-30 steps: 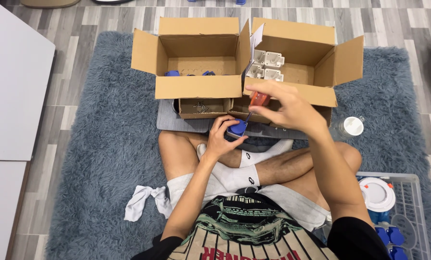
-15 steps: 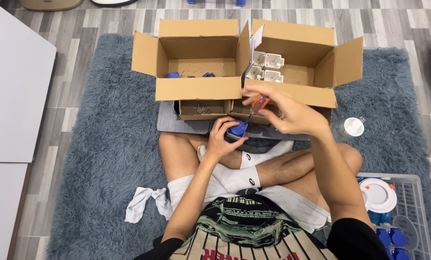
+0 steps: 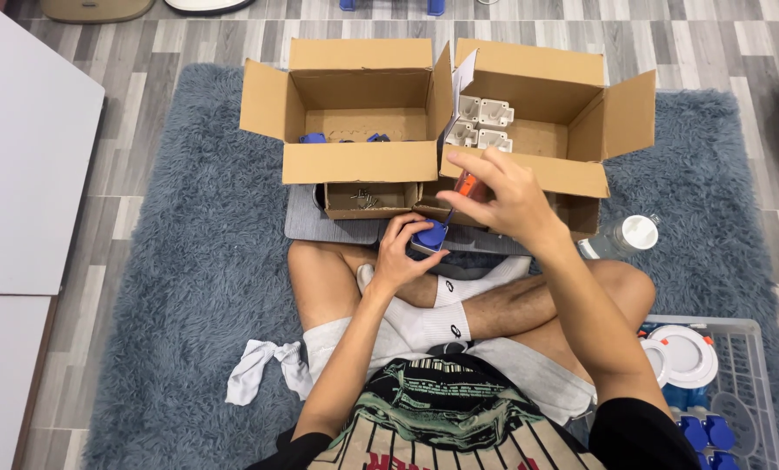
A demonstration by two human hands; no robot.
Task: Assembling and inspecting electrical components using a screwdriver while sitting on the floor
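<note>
Head view, looking down: person sits cross-legged on a shaggy grey-blue rug over grey plank floor. Left hand low over the shins, fingers closed around a small blue-and-grey part, held just in front of the grey mat. Right hand raised above and right of it, fingers curled around an orange-handled tool; only the handle top shows, and a thin dark shaft runs down toward the blue part. Tip contact cannot be told. Hands near each other, not touching.

Two open cardboard boxes side by side behind the hands. Left box holds a few blue parts along its back edge. Right box holds white moulded housings in its near-left corner. A small shallow cardboard tray sits on the mat under the left box's front flap, with small metal bits inside, too small to tell which.

Clear bottle with white cap lies on the rug right of the knee. White wire basket at lower right holds round white discs and more blue pieces. Crumpled white cloth on the rug by the left thigh. White board at left edge.
</note>
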